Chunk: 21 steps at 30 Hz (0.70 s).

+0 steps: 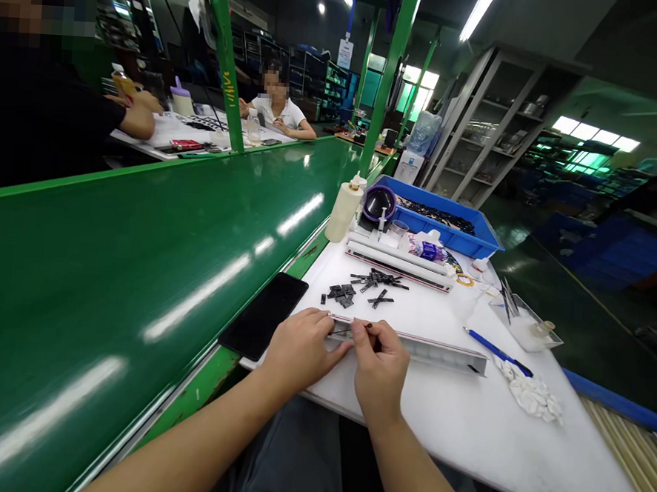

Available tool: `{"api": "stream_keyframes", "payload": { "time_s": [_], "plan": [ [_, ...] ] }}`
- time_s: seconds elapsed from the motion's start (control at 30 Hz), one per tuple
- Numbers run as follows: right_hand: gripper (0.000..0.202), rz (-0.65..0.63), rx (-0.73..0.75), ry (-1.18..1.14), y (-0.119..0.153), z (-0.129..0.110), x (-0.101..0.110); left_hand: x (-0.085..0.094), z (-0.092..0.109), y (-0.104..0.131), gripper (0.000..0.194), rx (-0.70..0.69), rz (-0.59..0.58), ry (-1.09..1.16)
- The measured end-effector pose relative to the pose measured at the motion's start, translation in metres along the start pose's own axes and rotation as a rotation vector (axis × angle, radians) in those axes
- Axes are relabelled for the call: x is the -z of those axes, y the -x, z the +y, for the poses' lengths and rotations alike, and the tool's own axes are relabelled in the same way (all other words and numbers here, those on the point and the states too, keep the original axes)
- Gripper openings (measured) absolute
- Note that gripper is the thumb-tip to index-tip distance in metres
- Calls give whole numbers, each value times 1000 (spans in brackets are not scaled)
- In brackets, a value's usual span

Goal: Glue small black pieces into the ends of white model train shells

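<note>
A long white channel-shaped strip [438, 351] lies across the near part of the white table, with a small black piece in its right end. My left hand [303, 348] is closed around the strip's left end, thumb along the near side. Pinched in my right hand [380, 360] is a thin dark tool [345, 330], whose tip points left into the strip beside my left fingers. Its exact kind is hidden by the fingers. Just beyond the strip lie loose small black rectangular pieces [341, 294] and a pile of narrow black pieces [376, 280].
A black phone [266, 313] rests at the left, beside the green conveyor belt [154, 265]. Farther back are white strips [399, 261], a cream bottle [345, 211] and a blue bin [484, 244]. A blue pen [497, 350] and crumpled tissue [531, 392] lie right. Two people sit across the belt.
</note>
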State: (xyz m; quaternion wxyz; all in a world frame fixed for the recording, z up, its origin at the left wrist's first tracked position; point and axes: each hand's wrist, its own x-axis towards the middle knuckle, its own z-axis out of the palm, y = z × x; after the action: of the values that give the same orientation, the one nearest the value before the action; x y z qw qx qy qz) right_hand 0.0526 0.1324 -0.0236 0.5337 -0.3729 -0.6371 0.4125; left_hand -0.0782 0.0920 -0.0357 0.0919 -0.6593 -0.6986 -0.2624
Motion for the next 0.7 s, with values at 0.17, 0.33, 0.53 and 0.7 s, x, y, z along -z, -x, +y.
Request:
{"api": "stream_keyframes", "payload": {
  "time_s": [0.17,0.33,0.53,0.7],
  "plan": [
    [26,-18,-17,-19,-1,-1,1,1,0,-1,30,-18,9,-9],
    [24,-18,-20,-40,-2,0,-1,1,-1,-2,29,-9,9,1],
    [21,56,-14,-170,-2,-21,16,2,-1,-2,33,-25,41,-54],
    [17,394,248,-156,-33,-40,100,0,-3,-4,34,-82,97,-100]
  ]
}}
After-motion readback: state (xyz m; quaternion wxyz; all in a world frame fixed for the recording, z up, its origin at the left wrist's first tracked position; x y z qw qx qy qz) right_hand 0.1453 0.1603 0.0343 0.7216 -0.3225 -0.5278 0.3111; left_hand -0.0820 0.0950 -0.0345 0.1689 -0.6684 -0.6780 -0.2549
